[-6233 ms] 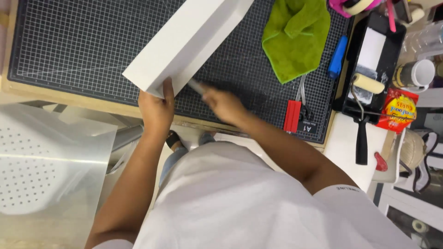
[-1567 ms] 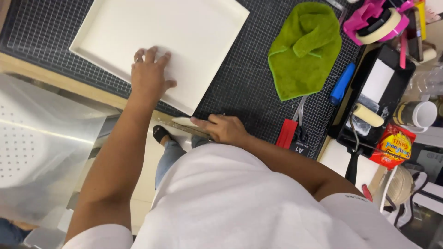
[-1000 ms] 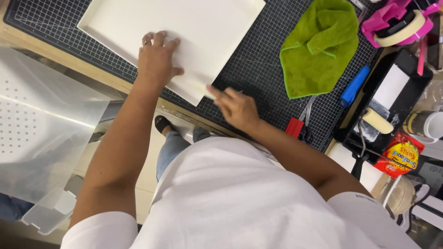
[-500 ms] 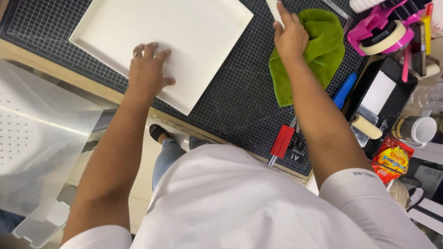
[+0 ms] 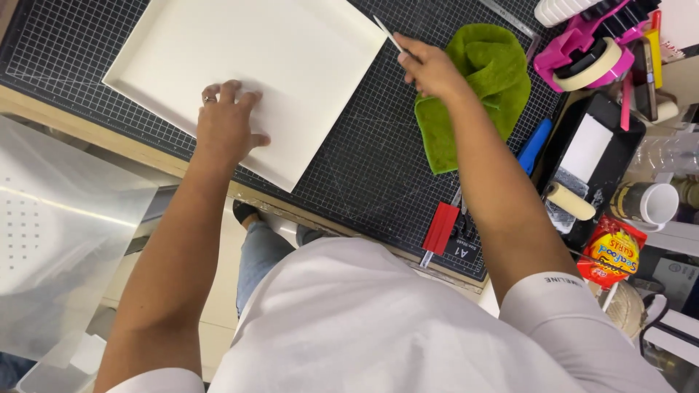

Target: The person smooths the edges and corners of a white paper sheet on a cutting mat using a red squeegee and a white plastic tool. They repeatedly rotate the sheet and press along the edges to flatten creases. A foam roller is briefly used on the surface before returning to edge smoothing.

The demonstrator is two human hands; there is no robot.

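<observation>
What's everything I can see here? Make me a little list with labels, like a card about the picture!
Left hand: left hand lies flat on the white board
Right hand: right hand pinches a thin tool at the board's corner
Under the board: black grid cutting mat
Beside the right hand: green cloth
Far right: pink tape dispenser, black tray with a small roller, white mug

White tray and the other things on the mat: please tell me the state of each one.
White tray: flat, open side up, pressed by left hand.
Thin tool: held in right hand.
Green cloth: crumpled.
Paint roller: lying in black tray.
Mug: on its side.
</observation>
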